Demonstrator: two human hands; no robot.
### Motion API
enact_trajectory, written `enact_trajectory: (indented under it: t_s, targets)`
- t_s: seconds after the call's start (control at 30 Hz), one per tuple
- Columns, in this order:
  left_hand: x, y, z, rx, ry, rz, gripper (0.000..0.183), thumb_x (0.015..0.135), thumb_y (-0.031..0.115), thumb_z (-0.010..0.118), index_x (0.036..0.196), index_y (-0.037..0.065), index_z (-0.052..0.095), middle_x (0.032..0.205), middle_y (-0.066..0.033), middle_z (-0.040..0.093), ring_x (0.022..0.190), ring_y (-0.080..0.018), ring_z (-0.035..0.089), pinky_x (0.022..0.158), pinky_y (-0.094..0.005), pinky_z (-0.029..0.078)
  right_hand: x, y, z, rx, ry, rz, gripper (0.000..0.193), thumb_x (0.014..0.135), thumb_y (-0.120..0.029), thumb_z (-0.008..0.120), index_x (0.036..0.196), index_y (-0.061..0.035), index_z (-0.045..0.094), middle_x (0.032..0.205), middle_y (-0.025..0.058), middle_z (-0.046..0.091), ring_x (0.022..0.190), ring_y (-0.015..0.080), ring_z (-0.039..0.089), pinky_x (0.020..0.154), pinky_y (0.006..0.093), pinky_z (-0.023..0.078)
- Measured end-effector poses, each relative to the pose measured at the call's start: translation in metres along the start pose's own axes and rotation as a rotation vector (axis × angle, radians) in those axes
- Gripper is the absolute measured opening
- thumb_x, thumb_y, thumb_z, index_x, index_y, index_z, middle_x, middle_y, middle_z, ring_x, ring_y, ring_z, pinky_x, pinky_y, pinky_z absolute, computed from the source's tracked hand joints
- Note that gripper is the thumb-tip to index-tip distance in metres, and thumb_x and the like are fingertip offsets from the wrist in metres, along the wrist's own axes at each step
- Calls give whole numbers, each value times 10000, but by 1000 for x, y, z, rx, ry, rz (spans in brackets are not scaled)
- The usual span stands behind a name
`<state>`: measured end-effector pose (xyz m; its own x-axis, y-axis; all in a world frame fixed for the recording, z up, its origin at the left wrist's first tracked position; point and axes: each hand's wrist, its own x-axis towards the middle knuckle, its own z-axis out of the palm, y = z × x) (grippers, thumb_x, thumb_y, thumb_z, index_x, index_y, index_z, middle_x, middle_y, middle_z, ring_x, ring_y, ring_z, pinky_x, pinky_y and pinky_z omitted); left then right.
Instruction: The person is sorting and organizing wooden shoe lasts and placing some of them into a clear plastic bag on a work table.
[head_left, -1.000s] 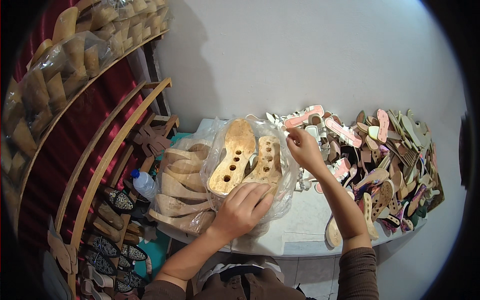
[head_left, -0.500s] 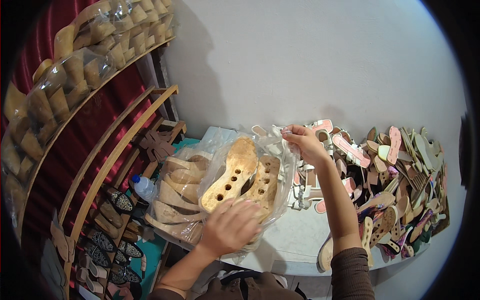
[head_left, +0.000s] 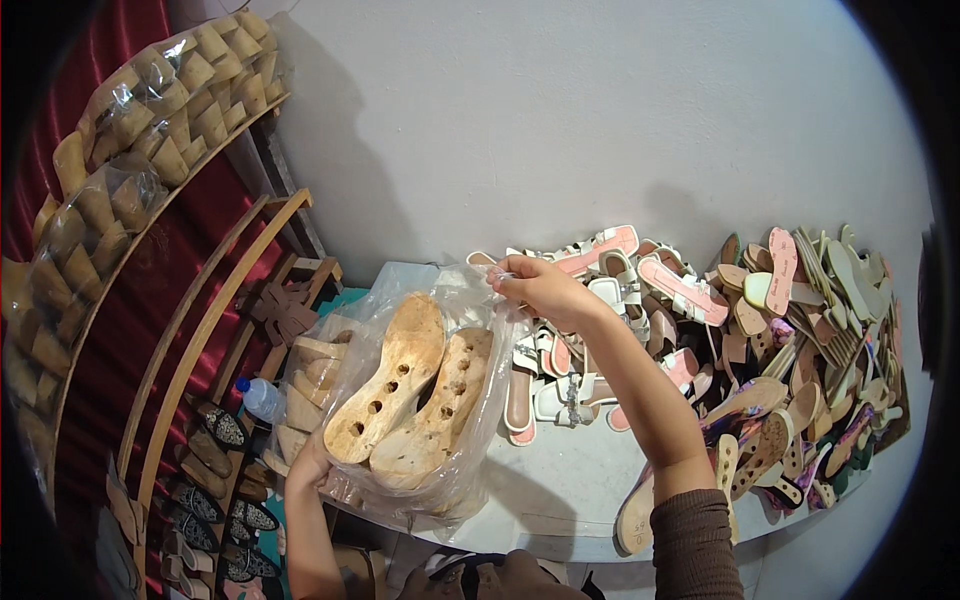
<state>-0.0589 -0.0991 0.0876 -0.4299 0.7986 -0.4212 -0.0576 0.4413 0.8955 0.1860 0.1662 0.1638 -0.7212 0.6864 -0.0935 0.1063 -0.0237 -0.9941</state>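
Observation:
A clear plastic bag (head_left: 478, 498) holds wooden shoe lasts; the pale wooden last (head_left: 410, 345) and a second holed last (head_left: 440, 425) lie side by side at its top, each with a row of dark round holes. My right hand (head_left: 540, 290) pinches the bag's far right edge, its fingertips closed on the plastic. At the near left corner, my left hand (head_left: 312, 462) grips the bag from the side, its fingers partly hidden behind the bag and the lasts. More wooden pieces (head_left: 318, 370) in plastic rest just left of the bag.
White and pink sandals (head_left: 680, 290) lie on the white table (head_left: 570, 480) beyond my right arm. A heap of soles and shoe parts (head_left: 800, 370) covers the right end. At left stand a water bottle (head_left: 262, 400), a shoe rack (head_left: 215, 350) and a shelf of bagged lasts (head_left: 180, 110).
The bag has come left and nearer with my right hand on its edge. My left hand has gone from over the lasts to the bag's left side.

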Motion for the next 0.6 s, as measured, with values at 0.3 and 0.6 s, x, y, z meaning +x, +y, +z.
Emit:
enact_trajectory:
  t_s: [0.3, 0.6]
  targets:
    - [1, 4, -14, -210, 82, 364, 231, 924, 168, 479, 1083, 2, 490, 985, -60, 579, 877, -103, 548, 800, -249, 445, -17, 20, 22, 122, -12, -55, 294, 824, -195, 604, 1081, -80, 519, 893, 16, 514, 785, 101, 493, 652, 263, 422]
    - [-10, 14, -12, -239, 86, 442, 169, 941, 193, 446, 950, 34, 504, 916, -15, 555, 819, -60, 505, 740, -203, 411, -79, 65, 62, 477, 159, 8, 651, 799, -265, 646, 1293, 5, 320, 1003, 80, 527, 841, 120, 510, 704, 277, 423]
